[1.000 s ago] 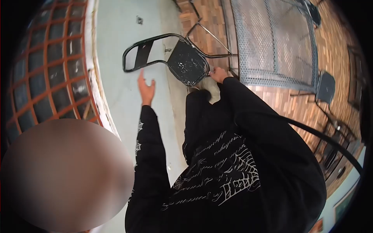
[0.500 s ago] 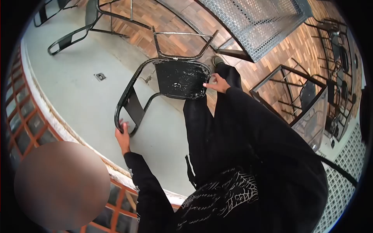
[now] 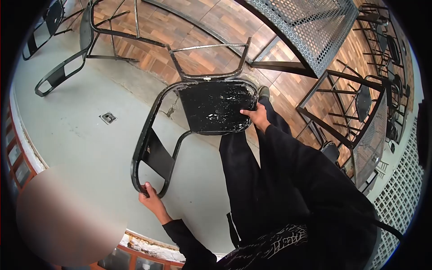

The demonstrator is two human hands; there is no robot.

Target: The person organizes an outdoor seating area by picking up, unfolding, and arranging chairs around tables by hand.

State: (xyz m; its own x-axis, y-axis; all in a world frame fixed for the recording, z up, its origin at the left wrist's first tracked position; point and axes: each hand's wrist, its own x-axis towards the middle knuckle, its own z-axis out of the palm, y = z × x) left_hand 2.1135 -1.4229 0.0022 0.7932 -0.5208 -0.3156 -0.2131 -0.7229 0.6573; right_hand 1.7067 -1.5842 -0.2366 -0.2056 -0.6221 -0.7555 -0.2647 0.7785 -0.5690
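Note:
A black metal chair with chipped, scratched paint is in front of me, its seat facing up toward the camera and its backrest to the lower left. My left hand grips the top bar of the backrest frame. At the opposite end, my right hand is closed around the seat's edge, thumb on top and the other fingers hidden beneath. The chair's legs reach up and away from me, over the wooden-patterned floor. My own legs are right below the seat.
Another black chair lies at the upper left. A perforated metal table is at the upper right, and a smaller tilted metal frame below it. More chairs line the far right. A drain sits in the grey floor.
The chair now appears larger and lower in view, with both hands still on it. The left hand has shifted down with the backrest; surrounding furniture has shifted as the camera moved.

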